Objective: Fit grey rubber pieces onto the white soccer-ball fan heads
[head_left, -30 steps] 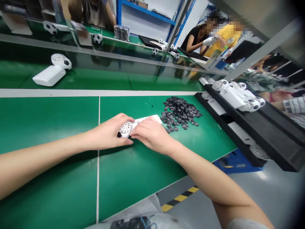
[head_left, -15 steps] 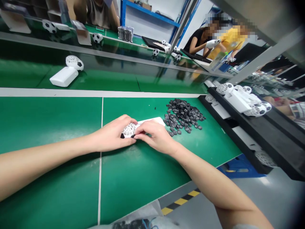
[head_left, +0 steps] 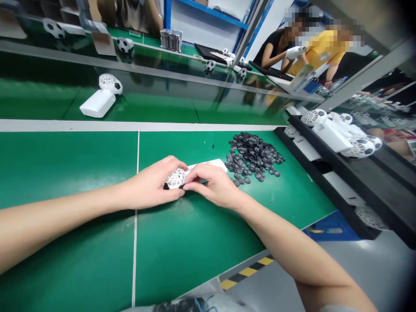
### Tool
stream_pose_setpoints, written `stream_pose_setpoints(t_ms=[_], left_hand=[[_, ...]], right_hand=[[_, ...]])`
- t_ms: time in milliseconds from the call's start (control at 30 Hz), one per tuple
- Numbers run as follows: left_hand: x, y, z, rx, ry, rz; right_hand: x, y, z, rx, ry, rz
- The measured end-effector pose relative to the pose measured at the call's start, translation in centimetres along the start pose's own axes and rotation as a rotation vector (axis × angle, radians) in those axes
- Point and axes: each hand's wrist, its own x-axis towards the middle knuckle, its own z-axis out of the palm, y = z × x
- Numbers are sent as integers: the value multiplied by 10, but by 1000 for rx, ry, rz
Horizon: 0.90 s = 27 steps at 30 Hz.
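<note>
A white part with a rounded lattice end and a flat white body lies low over the green table. My left hand wraps round the lattice end from the left, thumb along its near side. From the right, my right hand has thumb and forefinger pinched at the edge of the lattice end, beside a dark piece; whether the fingers grip that piece is hidden. A pile of small black pieces lies to the right of my right hand.
A white part with a football-patterned end rests on the green strip beyond the table's pale edge. At the right, black trays hold more white parts. Across the way, a person in yellow and another in black are at work.
The view has shifted slightly, and the white part on the green strip appears farther right. Both hands keep nearly the same pose round the lattice end.
</note>
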Motion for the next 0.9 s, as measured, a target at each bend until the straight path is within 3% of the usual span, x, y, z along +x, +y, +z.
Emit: stream_pose_setpoints(t_ms=[200, 400, 467, 567, 633, 700, 800, 900], left_hand=[[0, 2, 2, 24, 24, 25], [-4, -1, 5, -4, 52, 31], [-7, -4, 2, -46, 51, -9], [-2, -11, -10, -77, 78, -130], [12, -17, -23, -65, 196, -203], [36, -25, -38, -42, 354, -250], [83, -46, -59, 12, 535, -288], [128, -72, -68, 100, 657, -318]], right_hand=[[-1, -3, 7, 147, 26, 206], [-12, -13, -6, 105, 37, 186], [-28, -12, -19, -20, 113, 167], [-61, 9, -39, -260, 339, 240], [-80, 33, -47, -397, 523, 318], [-92, 56, -50, -518, 620, 393], [-99, 72, -48, -677, 582, 457], [-102, 74, -44, -820, 528, 520]])
